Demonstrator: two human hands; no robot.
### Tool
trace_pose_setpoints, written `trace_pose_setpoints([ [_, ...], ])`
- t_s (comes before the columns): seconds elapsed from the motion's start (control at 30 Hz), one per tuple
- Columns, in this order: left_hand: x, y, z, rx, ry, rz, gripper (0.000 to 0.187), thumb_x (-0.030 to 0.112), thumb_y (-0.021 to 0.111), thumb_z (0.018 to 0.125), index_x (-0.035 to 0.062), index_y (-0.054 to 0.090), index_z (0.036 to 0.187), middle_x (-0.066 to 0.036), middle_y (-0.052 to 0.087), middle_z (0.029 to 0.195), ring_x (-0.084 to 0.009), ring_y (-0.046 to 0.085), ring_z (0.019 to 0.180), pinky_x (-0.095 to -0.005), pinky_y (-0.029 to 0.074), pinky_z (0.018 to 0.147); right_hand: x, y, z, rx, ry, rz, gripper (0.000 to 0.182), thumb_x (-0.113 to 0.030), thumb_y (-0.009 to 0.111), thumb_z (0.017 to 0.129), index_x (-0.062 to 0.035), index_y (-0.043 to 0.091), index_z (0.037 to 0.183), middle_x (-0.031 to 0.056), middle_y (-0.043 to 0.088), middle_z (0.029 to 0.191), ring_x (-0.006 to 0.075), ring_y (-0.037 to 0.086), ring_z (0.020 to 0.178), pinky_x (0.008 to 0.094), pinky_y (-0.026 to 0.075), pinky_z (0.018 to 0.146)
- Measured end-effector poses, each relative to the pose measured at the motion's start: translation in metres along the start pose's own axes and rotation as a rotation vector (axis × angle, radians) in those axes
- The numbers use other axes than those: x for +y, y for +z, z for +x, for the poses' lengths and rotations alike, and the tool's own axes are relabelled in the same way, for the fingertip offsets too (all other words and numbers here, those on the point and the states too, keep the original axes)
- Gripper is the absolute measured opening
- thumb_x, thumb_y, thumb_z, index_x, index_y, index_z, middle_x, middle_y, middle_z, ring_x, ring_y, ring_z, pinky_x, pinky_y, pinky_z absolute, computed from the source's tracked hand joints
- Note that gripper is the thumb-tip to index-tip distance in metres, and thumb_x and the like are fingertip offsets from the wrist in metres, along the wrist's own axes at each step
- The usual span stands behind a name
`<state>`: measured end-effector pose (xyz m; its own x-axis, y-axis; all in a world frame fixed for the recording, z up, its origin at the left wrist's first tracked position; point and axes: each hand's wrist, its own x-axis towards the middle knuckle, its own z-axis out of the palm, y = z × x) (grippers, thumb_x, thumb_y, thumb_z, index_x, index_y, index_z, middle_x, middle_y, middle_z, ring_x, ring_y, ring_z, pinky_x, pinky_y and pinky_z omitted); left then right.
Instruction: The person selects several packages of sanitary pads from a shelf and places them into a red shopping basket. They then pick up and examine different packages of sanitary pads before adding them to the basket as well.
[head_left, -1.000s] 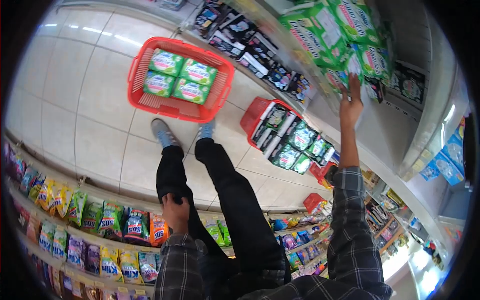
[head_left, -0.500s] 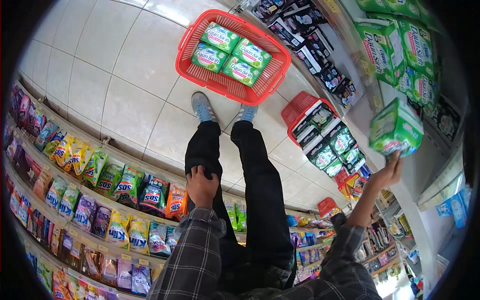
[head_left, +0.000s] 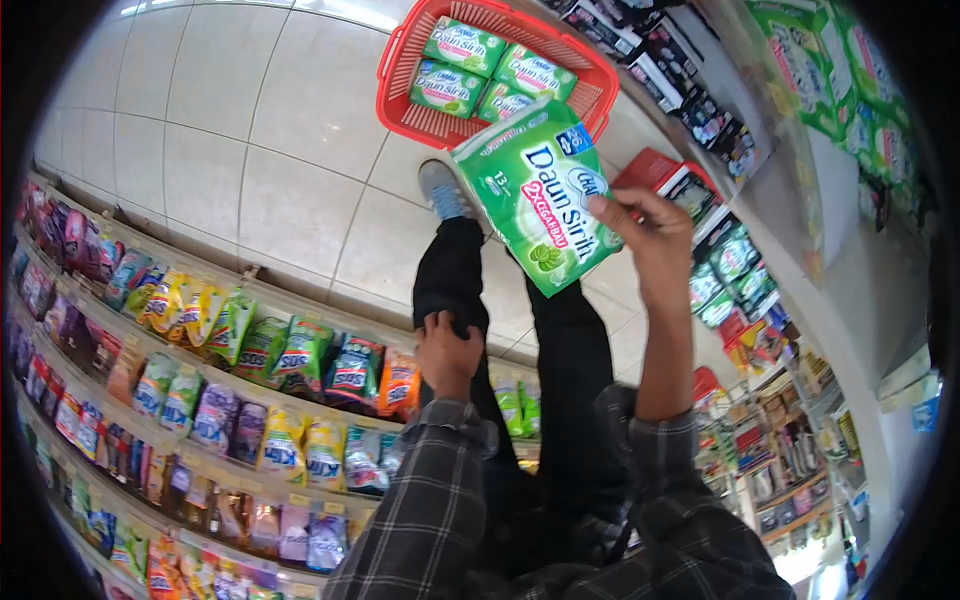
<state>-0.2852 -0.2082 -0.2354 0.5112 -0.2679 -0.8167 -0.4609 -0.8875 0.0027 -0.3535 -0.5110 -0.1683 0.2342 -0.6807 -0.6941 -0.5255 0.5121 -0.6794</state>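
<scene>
Right hand [head_left: 650, 245] holds green pack [head_left: 537, 190] by its right edge, fingers [head_left: 615, 210] clamped over the front face; pack tilted, held above the legs and just below the red basket [head_left: 405, 95]. Legible on pack: "Daun Sirih", "13", a pink band reading roughly "2x lebih banyak" (not sure). Leaf graphic at lower corner.

Left hand [head_left: 447, 355] rests on the left thigh, fingers curled onto the dark trouser cloth, holding nothing else.

Red basket on tiled floor [head_left: 250, 180], three matching green packs inside [head_left: 480, 70], same "Daun Sirih" print. Second red basket [head_left: 665, 175] to the right, dark and green pouches in it [head_left: 730, 270].

Shelf at left: pouches marked "SOS" [head_left: 350, 375] and "Klin" [head_left: 280, 455].

Versus 0.5 s ago: pack moved from high at the right-hand shelf, balanced on fingertips, down to centre in front of the body; now gripped at the edge. Left hand unchanged on thigh. Basket contents unchanged, three packs.
</scene>
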Motion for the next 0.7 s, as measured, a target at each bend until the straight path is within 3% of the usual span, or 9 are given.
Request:
trace_pose_setpoints([
  [0.1, -0.001, 0.004, -0.002, 0.075, 0.029, 0.018, 0.039, 0.034, 0.065, 0.074, 0.0085, 0.067, 0.105, -0.011, 0.062, 0.111, -0.0369, 0.060, 0.100, -0.0490, 0.053, 0.083, -0.016, -0.002, 0.004, -0.135, -0.078, 0.022, 0.015, -0.011, 0.080, 0.082, 0.0007, 0.075, 0.090, 0.0024, 0.070, 0.079, 0.0058, 0.062, 0.074, 0.0219, 0.046, 0.066],
  [0.37, -0.003, 0.007, -0.002, 0.041, 0.019, 0.020, 0.037, 0.034, 0.065, 0.075, 0.0085, 0.067, 0.101, -0.010, 0.062, 0.111, -0.0360, 0.060, 0.101, -0.0495, 0.053, 0.081, -0.037, -0.011, 0.040, -0.388, -0.290, -0.059, 0.015, -0.016, 0.077, 0.085, -0.0017, 0.074, 0.087, 0.0011, 0.068, 0.080, 0.0091, 0.058, 0.073, 0.0256, 0.044, 0.070],
  [0.57, -0.005, 0.009, -0.003, 0.058, 0.025, 0.014, 0.037, 0.035, 0.066, 0.075, 0.0082, 0.066, 0.101, -0.010, 0.063, 0.110, -0.0360, 0.060, 0.102, -0.0490, 0.054, 0.081, -0.062, -0.009, 0.069, -0.467, -0.355, -0.161, 0.018, -0.020, 0.078, 0.084, -0.0031, 0.075, 0.089, 0.0033, 0.071, 0.082, 0.0093, 0.064, 0.078, 0.0247, 0.048, 0.075],
  [0.7, -0.004, 0.010, -0.005, 0.045, 0.015, 0.009, 0.038, 0.035, 0.066, 0.076, 0.0086, 0.066, 0.103, -0.010, 0.063, 0.113, -0.0359, 0.060, 0.104, -0.0490, 0.054, 0.083, -0.062, -0.007, 0.080, -0.469, -0.387, -0.134, 0.016, -0.016, 0.075, 0.087, -0.0008, 0.073, 0.086, 0.0014, 0.065, 0.081, 0.0102, 0.060, 0.077, 0.0283, 0.045, 0.076],
])
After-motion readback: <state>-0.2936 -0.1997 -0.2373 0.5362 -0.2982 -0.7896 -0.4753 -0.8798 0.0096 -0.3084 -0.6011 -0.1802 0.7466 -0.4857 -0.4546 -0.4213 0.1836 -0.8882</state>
